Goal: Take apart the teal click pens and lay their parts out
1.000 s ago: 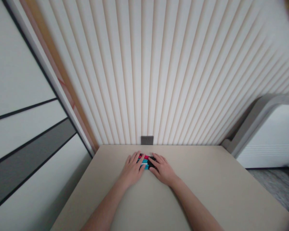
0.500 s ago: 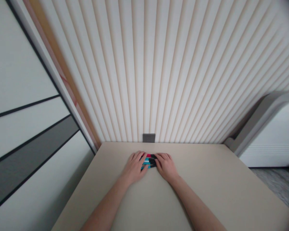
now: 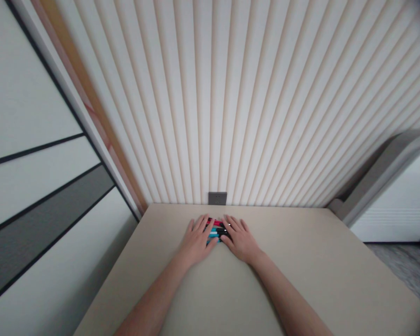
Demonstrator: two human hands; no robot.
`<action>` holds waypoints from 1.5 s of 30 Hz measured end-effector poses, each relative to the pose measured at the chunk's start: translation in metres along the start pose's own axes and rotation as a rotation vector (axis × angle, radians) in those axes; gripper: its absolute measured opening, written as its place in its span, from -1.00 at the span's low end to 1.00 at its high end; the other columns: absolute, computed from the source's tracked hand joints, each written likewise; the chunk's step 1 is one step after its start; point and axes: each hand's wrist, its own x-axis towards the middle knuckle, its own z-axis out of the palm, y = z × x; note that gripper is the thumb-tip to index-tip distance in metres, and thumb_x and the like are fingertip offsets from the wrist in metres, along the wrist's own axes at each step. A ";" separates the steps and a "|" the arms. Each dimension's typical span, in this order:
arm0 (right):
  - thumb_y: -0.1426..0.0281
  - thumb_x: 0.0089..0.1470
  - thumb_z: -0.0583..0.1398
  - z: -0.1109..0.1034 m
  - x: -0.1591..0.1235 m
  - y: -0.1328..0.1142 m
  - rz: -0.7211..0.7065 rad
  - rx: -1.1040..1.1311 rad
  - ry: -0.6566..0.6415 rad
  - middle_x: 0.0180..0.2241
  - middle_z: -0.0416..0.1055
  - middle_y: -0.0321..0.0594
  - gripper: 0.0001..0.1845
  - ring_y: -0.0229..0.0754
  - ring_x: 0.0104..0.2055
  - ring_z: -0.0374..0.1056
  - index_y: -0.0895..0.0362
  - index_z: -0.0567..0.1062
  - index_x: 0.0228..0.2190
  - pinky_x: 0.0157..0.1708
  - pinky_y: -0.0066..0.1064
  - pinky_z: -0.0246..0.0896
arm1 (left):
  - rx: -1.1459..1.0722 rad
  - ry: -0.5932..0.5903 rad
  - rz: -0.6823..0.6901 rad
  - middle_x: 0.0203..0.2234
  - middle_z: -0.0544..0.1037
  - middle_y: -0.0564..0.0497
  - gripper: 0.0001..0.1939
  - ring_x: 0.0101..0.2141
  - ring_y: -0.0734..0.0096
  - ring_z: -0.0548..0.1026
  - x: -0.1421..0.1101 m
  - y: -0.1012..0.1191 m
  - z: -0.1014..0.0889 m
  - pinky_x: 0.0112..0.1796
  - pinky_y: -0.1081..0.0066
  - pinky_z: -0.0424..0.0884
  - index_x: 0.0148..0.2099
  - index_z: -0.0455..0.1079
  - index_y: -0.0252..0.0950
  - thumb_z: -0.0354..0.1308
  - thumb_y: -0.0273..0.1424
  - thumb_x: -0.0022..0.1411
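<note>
While the left hand [image 3: 197, 241] and the right hand [image 3: 240, 241] lie palm down on a beige tabletop [image 3: 301, 266], a small tight row of slim pens [image 3: 215, 227] with red, teal, white and black barrels sits between them, near the far edge. The left hand is spread open, its fingertips touching the row's left end. The right hand is equally open, its fingers over the right end and partly hiding the pens. Neither visibly closes around anything. Beyond the table rise a ribbed cream wall panel [image 3: 196, 93] with a small dark grey socket plate [image 3: 217, 198], a white wardrobe panel with a grey stripe [image 3: 38, 205], and a white, grey-rimmed appliance [image 3: 399, 200].
</note>
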 end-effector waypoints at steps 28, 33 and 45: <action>0.28 0.24 0.07 -0.008 -0.002 -0.004 -0.064 0.110 0.161 -0.03 0.42 -0.10 -0.72 -0.06 0.05 0.29 0.02 0.50 -0.09 0.07 -0.12 0.14 | -0.032 0.043 0.029 0.25 0.19 -0.13 -0.50 0.24 0.08 0.11 0.000 0.007 -0.006 0.21 -0.04 -0.01 0.27 0.17 -0.18 -0.09 -0.14 0.37; 0.23 0.22 0.11 -0.011 -0.003 -0.005 -0.077 0.146 0.138 -0.01 0.41 -0.10 -0.72 -0.06 0.07 0.27 0.03 0.47 -0.09 0.09 -0.13 0.13 | -0.052 -0.001 0.102 0.24 0.23 -0.07 -0.53 0.24 0.13 0.11 0.001 0.005 -0.010 0.21 -0.01 0.02 0.27 0.17 -0.12 -0.10 -0.15 0.38; 0.20 0.30 -0.05 0.004 -0.001 -0.002 0.014 -0.026 0.018 0.32 -0.02 -0.12 -0.44 -0.02 0.32 -0.05 -0.04 0.05 0.29 0.24 -0.03 -0.09 | 0.016 0.027 -0.040 0.29 0.13 -0.11 -0.47 0.26 0.01 0.05 -0.001 0.006 -0.002 0.18 -0.12 -0.02 0.33 0.07 -0.13 -0.17 -0.12 0.39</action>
